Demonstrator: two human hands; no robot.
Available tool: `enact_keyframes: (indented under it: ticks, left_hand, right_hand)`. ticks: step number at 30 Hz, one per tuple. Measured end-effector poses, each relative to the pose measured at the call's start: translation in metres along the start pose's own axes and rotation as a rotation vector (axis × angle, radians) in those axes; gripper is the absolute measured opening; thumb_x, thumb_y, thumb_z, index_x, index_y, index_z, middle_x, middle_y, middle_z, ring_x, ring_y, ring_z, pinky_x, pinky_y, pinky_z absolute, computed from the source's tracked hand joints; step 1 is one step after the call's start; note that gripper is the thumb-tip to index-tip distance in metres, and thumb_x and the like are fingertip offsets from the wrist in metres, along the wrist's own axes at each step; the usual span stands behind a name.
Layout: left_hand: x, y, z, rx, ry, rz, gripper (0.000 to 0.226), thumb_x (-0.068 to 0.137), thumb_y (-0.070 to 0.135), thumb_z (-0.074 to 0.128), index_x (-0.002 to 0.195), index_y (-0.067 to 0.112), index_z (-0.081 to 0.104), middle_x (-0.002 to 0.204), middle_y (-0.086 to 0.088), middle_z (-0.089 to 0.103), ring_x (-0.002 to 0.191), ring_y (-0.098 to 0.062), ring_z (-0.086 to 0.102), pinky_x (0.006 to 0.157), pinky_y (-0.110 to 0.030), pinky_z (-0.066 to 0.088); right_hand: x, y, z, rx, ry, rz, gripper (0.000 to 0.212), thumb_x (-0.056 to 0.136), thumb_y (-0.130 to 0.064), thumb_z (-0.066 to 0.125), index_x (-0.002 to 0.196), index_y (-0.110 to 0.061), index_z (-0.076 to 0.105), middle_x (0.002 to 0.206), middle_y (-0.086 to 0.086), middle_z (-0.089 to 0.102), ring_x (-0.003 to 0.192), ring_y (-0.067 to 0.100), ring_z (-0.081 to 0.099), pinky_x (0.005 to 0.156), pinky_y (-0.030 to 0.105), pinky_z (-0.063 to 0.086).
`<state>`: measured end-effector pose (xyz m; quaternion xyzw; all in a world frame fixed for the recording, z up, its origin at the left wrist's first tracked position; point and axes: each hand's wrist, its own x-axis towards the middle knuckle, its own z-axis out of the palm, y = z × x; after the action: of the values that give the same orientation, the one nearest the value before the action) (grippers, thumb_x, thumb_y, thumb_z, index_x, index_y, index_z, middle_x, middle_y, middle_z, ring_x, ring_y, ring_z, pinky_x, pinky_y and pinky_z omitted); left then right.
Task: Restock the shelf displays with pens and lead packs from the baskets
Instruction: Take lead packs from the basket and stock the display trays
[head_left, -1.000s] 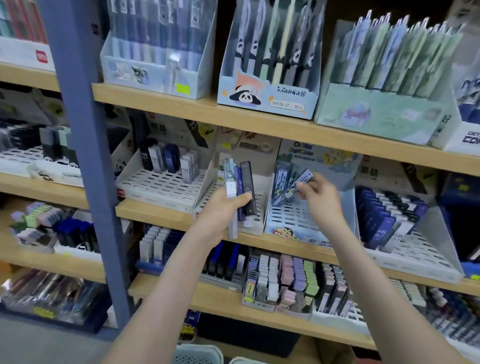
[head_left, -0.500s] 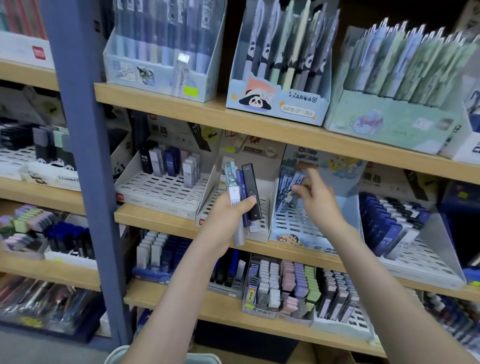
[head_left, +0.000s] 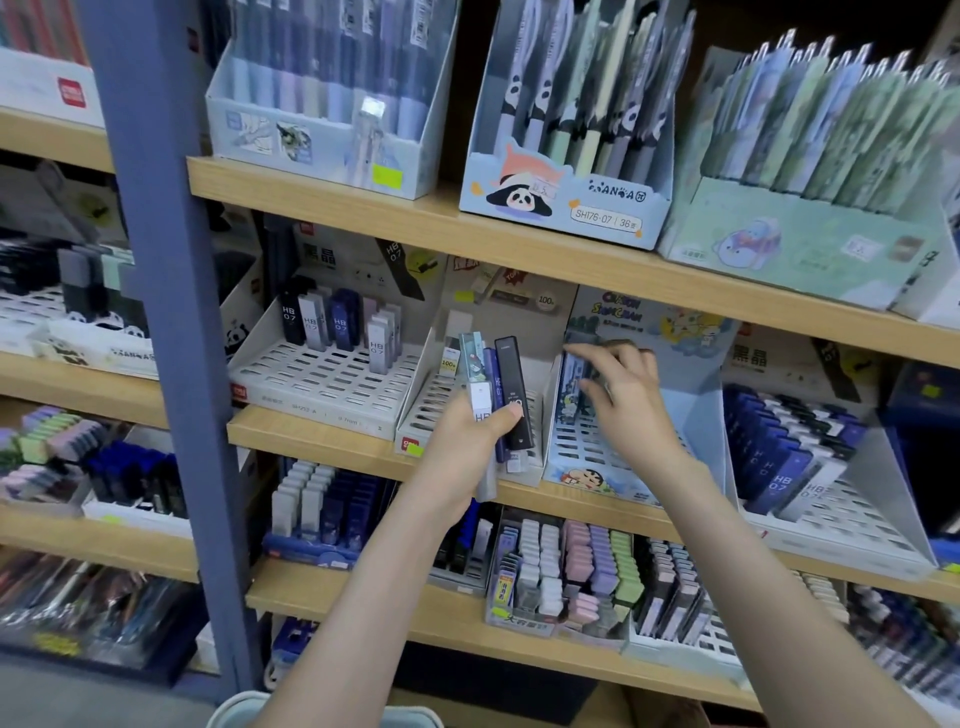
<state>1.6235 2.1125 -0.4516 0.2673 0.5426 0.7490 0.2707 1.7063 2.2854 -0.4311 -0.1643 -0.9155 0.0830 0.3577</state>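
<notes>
Several slim lead packs (head_left: 511, 384), pale teal, white, blue and black plastic, stand fanned in the left hand (head_left: 462, 452), which grips them before the wooden shelf (head_left: 322, 441). The right hand (head_left: 623, 405) reaches into the light-blue cartoon-printed cardboard tray (head_left: 587, 467), fingers blurred over its standing packs (head_left: 571, 400); whether they pinch one I cannot tell. Risk: a careless nudge topples that row, or the loose fan slips.
</notes>
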Motion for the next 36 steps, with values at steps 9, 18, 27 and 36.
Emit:
enact_keyframes:
  ticks: [9, 18, 27, 36]
  left_hand:
    - [-0.003, -0.001, -0.002, 0.005, -0.003, -0.001, 0.026, 0.096, 0.010, 0.057, 0.119, 0.022, 0.057, 0.103, 0.013, 0.067, 0.088, 0.004, 0.061, 0.064, -0.006, 0.045]
    - [-0.005, -0.001, 0.006, 0.006, -0.055, -0.003, 0.025, 0.097, 0.012, 0.057, 0.121, 0.020, 0.060, 0.108, 0.009, 0.070, 0.095, -0.001, 0.065, 0.072, -0.011, 0.049]
    - [-0.013, -0.005, 0.022, -0.031, -0.049, -0.028, 0.024, 0.096, 0.008, 0.056, 0.117, 0.017, 0.061, 0.107, 0.004, 0.071, 0.099, -0.010, 0.066, 0.086, -0.023, 0.051]
    - [0.000, 0.001, 0.012, 0.005, 0.037, -0.042, 0.026, 0.096, 0.015, 0.058, 0.122, 0.015, 0.057, 0.110, -0.001, 0.068, 0.103, -0.016, 0.063, 0.093, -0.034, 0.049]
  right_hand:
    - [-0.009, 0.001, 0.004, 0.014, -0.030, 0.086, 0.053, 0.094, 0.006, 0.042, 0.140, -0.019, 0.044, 0.123, 0.008, 0.046, 0.113, 0.014, 0.029, 0.090, 0.014, 0.018]
    - [-0.034, -0.045, -0.012, 0.235, -0.033, 0.103, 0.052, 0.097, -0.031, 0.052, 0.145, -0.032, 0.032, 0.134, -0.010, 0.042, 0.123, 0.007, 0.034, 0.096, 0.022, 0.030]
    - [-0.059, -0.045, -0.015, 0.406, -0.062, 0.208, 0.038, 0.101, -0.028, 0.042, 0.139, -0.027, 0.041, 0.126, -0.008, 0.050, 0.116, 0.004, 0.044, 0.093, 0.016, 0.033]
    - [0.003, -0.012, -0.011, 0.073, -0.177, 0.288, 0.051, 0.097, 0.001, 0.036, 0.147, -0.009, 0.029, 0.150, 0.010, 0.028, 0.136, 0.020, 0.020, 0.105, 0.023, 0.019]
